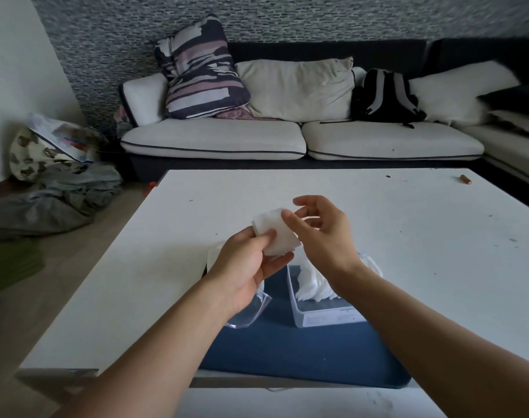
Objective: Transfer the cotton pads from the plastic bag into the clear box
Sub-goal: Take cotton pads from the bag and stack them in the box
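My left hand pinches a small stack of white square cotton pads; my right hand hangs relaxed, fingertips touching them. Below it, the clear plastic box holds more pads; the transparent plastic bag lies under my left hand.

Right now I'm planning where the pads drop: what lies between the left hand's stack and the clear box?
Head view: nothing solid. The cotton pads in the left hand hang in air above the clear box.
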### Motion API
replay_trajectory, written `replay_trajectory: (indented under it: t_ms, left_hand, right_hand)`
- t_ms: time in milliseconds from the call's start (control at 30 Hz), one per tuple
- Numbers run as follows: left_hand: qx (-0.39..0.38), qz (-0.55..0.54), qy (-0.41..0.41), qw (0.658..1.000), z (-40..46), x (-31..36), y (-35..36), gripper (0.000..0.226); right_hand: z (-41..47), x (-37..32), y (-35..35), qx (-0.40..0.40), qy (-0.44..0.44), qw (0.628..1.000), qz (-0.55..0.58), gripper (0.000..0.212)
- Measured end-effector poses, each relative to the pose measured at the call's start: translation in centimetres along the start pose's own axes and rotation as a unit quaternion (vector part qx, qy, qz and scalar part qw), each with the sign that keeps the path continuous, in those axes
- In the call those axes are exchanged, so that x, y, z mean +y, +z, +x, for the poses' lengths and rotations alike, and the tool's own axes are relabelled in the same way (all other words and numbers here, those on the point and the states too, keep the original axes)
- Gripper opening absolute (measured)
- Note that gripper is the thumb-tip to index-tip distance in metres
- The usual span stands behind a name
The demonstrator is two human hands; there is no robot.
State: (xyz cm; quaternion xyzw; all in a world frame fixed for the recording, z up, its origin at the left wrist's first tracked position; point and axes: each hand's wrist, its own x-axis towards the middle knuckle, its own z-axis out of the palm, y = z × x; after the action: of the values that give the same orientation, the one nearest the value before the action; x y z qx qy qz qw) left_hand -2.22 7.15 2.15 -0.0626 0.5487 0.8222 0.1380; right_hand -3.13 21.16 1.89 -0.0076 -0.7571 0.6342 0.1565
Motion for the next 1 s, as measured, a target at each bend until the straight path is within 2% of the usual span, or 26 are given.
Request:
replay_trajectory:
  t_ms: [33, 100, 200, 367, 467, 533, 633, 667, 733, 833, 900, 1000]
  left_hand:
    - [-0.01, -0.005, -0.003, 1.0, -0.1, 0.1, 0.2, 0.028]
    - [-0.048, 0.003, -0.001, 0.999, -0.3, 0.2, 0.5, 0.032]
    - [-0.093, 0.051, 0.007, 0.994, -0.8, 0.1, 1.0, 0.035]
    - [-0.076, 0.119, 0.029, 0.99, -0.8, -0.8, 1.0, 0.037]
    - [-0.074, 0.203, 0.073, 0.974, -0.8, -1.5, 1.2, 0.025]
    - [-0.07, 0.261, 0.098, 0.958, -0.6, -1.2, 1.1, 0.019]
    - [-0.02, 0.314, 0.105, 0.943, -0.1, -0.3, 0.3, 0.026]
    - [0.001, 0.305, 0.098, 0.947, 0.0, -0.1, 0.1, 0.033]
    - [0.032, 0.244, 0.085, 0.965, 0.3, 0.0, -0.1, 0.038]
    - [0.054, 0.122, 0.072, 0.988, 0.6, -0.1, 0.6, 0.027]
    - [0.077, 0.109, 0.074, 0.988, 0.9, -0.4, 1.1, 0.027]
    - [0.083, 0.102, 0.076, 0.988, 1.0, -0.8, 1.8, 0.033]
  right_hand:
    - [0.0, -0.1, 0.0, -0.005, 0.001, 1.0, -0.008, 0.032]
    - [-0.1, -0.3, 0.2, -0.062, 0.017, 0.998, 0.003, 0.044]
    - [-0.7, -0.1, 0.7, -0.133, 0.041, 0.99, 0.032, 0.043]
    - [-1.4, 0.1, 0.9, -0.146, 0.091, 0.982, 0.072, 0.042]
    - [-1.5, -0.3, 1.1, -0.152, 0.113, 0.975, 0.118, 0.039]
    - [-1.3, -1.1, 1.0, -0.153, 0.092, 0.98, 0.089, 0.031]
    - [-0.4, -1.2, -0.2, -0.133, 0.003, 0.99, -0.052, 0.015]
    - [-0.3, -1.0, -0.6, -0.134, 0.009, 0.989, -0.062, 0.013]
    - [-0.1, -0.9, -1.2, -0.136, 0.06, 0.989, 0.014, 0.015]
    - [-0.2, -1.2, -1.0, -0.157, 0.134, 0.969, 0.135, 0.023]
    - [-0.4, -1.4, -0.4, -0.18, 0.169, 0.954, 0.17, 0.03]
    - [-0.6, -1.4, 0.1, -0.196, 0.191, 0.948, 0.164, 0.035]
